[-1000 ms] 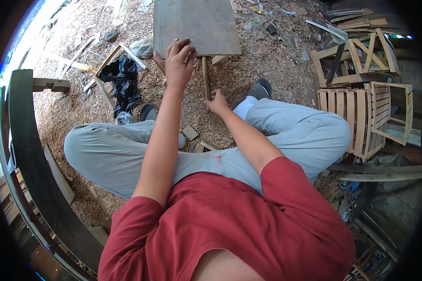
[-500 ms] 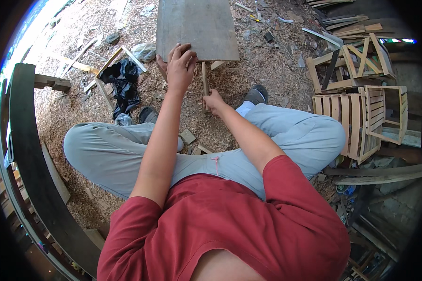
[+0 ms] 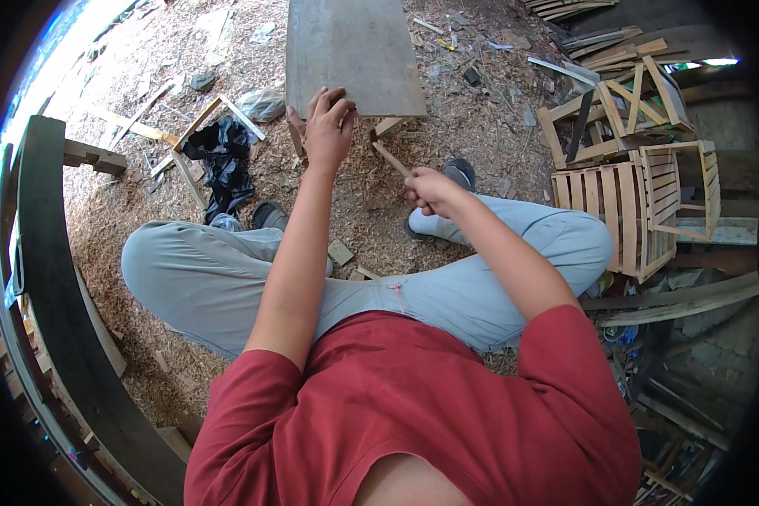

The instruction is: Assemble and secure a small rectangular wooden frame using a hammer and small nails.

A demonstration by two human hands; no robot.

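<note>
A grey wooden board extends away from me at the top, with short wooden legs showing under its near end. My left hand grips the board's near edge at the left corner, fingers bent over the top. Lower and to the right, my right hand is closed round a slim wooden stick. That stick slants up and left, its far end close to the right leg, just below the board. Whether anything is fixed to its far end, I cannot tell.
Wood shavings cover the ground. Slatted wooden frames stand at right, below stacked strips. A black plastic bag lies left of the board. A dark curved beam runs along the left. Small wood offcuts lie between my legs.
My right hand has moved right and slightly nearer with the stick, which has swung from nearly upright to a slant. My left hand stays at the board's edge.
</note>
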